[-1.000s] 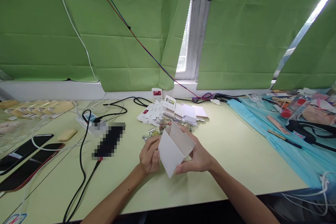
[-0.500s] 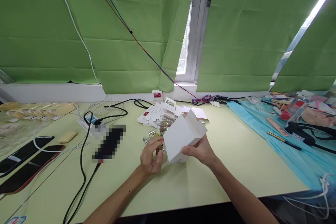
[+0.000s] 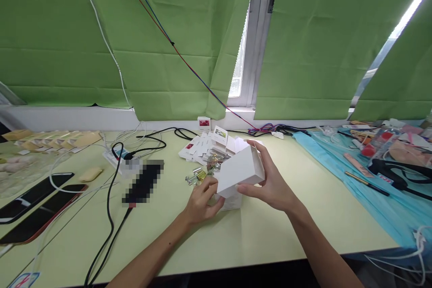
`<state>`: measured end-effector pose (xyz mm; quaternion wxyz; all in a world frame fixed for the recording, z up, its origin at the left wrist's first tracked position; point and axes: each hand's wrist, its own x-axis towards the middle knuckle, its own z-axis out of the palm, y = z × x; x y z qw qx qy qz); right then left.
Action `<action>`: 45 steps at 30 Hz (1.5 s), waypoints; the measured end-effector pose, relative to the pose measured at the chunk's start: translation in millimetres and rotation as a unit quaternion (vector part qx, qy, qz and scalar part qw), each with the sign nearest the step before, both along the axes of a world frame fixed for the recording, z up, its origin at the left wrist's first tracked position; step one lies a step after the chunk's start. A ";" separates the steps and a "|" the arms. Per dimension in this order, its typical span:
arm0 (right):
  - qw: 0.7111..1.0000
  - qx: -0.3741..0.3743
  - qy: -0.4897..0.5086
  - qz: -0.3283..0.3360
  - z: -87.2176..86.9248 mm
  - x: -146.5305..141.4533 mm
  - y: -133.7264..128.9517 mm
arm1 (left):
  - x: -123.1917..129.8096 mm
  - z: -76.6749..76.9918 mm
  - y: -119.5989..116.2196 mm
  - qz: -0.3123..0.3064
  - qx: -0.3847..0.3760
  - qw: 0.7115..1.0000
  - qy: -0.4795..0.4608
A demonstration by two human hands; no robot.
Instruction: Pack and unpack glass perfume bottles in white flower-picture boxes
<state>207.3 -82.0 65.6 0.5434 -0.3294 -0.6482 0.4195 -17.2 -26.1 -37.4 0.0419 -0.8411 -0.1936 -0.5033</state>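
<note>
A plain white cardboard box (image 3: 238, 172) is held tilted above the front middle of the table. My right hand (image 3: 275, 184) grips its right end, thumb along the near lower edge and fingers over the top and far side. At the box's left end, the bent fingers and thumb of my left hand (image 3: 202, 200) close on the edge. Below the box, a pale white item (image 3: 232, 202) rests on the table, mostly covered. Shiny metal clips (image 3: 195, 176), silver and gold, lie just beyond my left hand.
Behind the box spreads a pile of white cards (image 3: 202, 146), with a small white box (image 3: 204, 123) near the wall. Black cables (image 3: 108, 198), phones (image 3: 43, 216) and a power strip occupy the left. Blue sheeting (image 3: 324, 162) with a pen and clutter covers the right.
The white box has turned to a flatter tilt in my right hand. My left hand has moved right to the box's left end.
</note>
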 end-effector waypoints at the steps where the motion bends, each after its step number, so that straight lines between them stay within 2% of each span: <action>1: 1.000 0.004 -0.005 0.002 1.1 1.3 -0.2 | 0.2 -0.6 0.4 -0.001 -0.004 1.000 0.004; 8: 0.999 -0.016 -0.048 -0.002 3.2 4.4 -1.2 | 2.1 0.2 -0.2 -0.006 -0.024 1.000 0.005; 11: 0.996 -0.053 -0.072 -0.026 3.9 2.9 -2.2 | 2.4 -0.4 -1.7 -0.002 -0.042 0.999 0.006; 15: 0.991 -0.100 -0.080 -0.026 5.7 1.4 -2.2 | 1.9 -4.1 -3.0 0.000 -0.057 0.998 0.011; 22: 0.978 -0.133 -0.125 -0.099 -3.5 3.4 8.2 | 2.9 -8.8 -3.5 0.006 -0.071 0.997 0.015; 37: 0.981 -0.120 -0.110 -0.107 -12.8 1.3 22.9 | 5.7 -15.2 -5.4 0.012 -0.078 0.997 0.014; 45: 0.976 -0.092 -0.147 -0.129 -7.2 -7.1 26.5 | 6.5 -18.1 -5.4 0.017 -0.074 0.997 0.011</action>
